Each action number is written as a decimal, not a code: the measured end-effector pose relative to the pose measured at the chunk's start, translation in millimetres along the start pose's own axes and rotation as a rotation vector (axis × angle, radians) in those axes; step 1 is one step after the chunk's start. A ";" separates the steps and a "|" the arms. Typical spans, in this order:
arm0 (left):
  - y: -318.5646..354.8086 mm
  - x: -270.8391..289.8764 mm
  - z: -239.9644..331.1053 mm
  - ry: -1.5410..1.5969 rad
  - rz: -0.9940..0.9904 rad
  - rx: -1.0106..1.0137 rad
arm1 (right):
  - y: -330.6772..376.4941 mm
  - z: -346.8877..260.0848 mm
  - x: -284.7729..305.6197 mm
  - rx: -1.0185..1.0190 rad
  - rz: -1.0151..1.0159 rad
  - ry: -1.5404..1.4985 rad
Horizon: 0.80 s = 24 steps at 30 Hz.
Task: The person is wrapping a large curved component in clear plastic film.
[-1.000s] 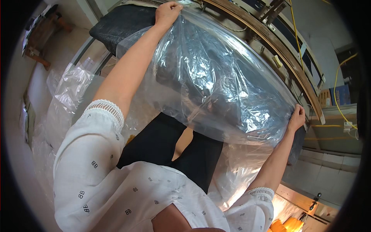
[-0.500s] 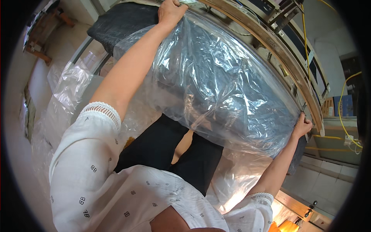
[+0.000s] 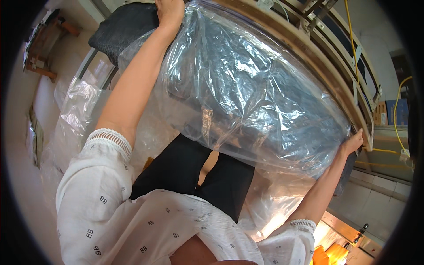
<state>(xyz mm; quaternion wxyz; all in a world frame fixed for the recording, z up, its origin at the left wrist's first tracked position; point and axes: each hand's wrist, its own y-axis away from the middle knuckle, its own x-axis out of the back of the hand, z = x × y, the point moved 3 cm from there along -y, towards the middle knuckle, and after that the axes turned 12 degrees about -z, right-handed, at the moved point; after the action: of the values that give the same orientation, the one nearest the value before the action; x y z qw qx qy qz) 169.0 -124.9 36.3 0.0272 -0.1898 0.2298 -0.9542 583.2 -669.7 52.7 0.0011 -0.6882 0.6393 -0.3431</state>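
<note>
A wide clear plastic sheet (image 3: pixel 247 88), shiny and wrinkled, is drawn across in front of me over a dark padded surface and hangs down toward my lap. My left hand (image 3: pixel 170 12) grips its far left corner at the top of the view; the fingertips are partly cut off by the picture's edge. At the far right my right hand (image 3: pixel 353 142) is closed on the sheet's other corner, close beside the end of a curved-looking wooden bar (image 3: pixel 309 46). The sheet's far edge runs along that bar between my hands.
A black padded cushion (image 3: pixel 121 31) lies at the far left. Behind the bar stands a machine frame (image 3: pixel 338 53) with yellow cables (image 3: pixel 350 26). More loose plastic (image 3: pixel 77 104) hangs at the left. An orange glowing thing (image 3: pixel 331 255) is at the lower right.
My left hand has moved left and farther away, and my right hand a little right and down, both with the plastic sheet. The sheet's far edge now lies closer along the wooden bar.
</note>
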 end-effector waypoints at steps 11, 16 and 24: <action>33.0 86.4 30.4 0.336 -0.480 -0.197 | 75.6 -51.2 14.2 0.286 -0.395 0.310; 78.8 143.1 43.2 0.580 -0.607 -0.074 | 125.1 -110.7 36.2 0.483 -0.160 0.385; 140.2 203.1 72.6 0.673 -0.638 -0.079 | 267.0 -237.0 -17.9 0.055 -1.043 -0.489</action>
<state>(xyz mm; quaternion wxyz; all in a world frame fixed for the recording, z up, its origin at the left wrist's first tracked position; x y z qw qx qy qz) 3.1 -309.3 104.0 -0.3510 0.0682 0.1923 -0.9139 237.1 -599.1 108.0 -0.0025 -0.9714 0.1873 -0.1458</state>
